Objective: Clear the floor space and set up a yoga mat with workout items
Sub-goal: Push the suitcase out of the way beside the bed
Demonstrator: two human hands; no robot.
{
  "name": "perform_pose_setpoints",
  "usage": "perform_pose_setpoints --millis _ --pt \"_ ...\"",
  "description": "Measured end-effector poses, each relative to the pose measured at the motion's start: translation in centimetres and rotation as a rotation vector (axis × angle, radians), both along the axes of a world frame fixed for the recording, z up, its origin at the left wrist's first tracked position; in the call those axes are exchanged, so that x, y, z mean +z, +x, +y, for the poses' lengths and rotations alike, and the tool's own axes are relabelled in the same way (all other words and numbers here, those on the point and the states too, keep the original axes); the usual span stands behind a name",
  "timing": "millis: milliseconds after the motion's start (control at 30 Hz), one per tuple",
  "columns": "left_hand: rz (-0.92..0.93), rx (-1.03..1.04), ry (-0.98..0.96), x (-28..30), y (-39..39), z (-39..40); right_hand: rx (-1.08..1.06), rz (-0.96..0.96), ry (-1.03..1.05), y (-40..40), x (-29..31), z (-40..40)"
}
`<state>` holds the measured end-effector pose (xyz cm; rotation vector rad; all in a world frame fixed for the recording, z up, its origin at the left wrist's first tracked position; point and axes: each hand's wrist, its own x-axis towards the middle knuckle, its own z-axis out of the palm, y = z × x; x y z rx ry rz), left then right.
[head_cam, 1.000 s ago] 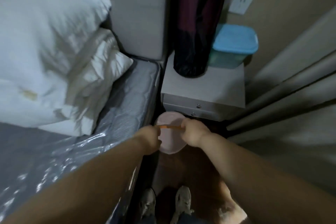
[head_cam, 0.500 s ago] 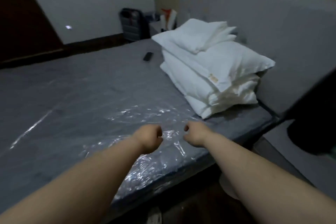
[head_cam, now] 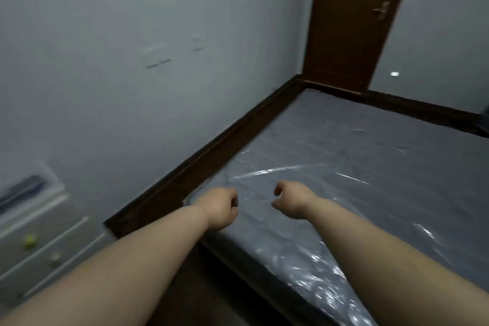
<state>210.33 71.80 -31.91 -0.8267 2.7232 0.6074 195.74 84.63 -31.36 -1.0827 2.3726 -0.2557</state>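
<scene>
No yoga mat or workout item shows in the head view. My left hand (head_cam: 219, 209) is held out in front of me with its fingers curled into a fist, over the near corner of the mattress (head_cam: 370, 156). My right hand (head_cam: 291, 201) hovers a little to the right, above the plastic-wrapped mattress, fingers also curled. Nothing is visible in either hand or between them.
The grey mattress lies in a dark wooden bed frame (head_cam: 211, 156) that runs along the pale wall. A brown door (head_cam: 354, 21) stands at the far end. A light drawer unit (head_cam: 39, 241) sits at the lower left. A strip of dark floor (head_cam: 185, 288) lies below my arms.
My view has swung left, from the nightstand past the pillows to the bed's foot and the door. The thin orange thing and pink disc seen at my hands a second ago are gone from view.
</scene>
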Motion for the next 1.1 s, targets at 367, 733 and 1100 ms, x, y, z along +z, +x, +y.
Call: perform_pose_setpoints --millis 367,733,1100 --pt "-0.007 0.368 -0.032 -0.4 12.0 -29.9 0.425 -0.025 -0.001 11.0 0.0 -35.1" --pt "0.009 0.443 -0.082 1.5 7.3 -50.7 0.499 0.012 -0.006 3.2 -0.1 -58.9" --pt "-0.045 0.236 -0.018 -1.4 -4.6 -76.7 0.191 -0.034 0.029 -8.2 -1.9 -79.4"
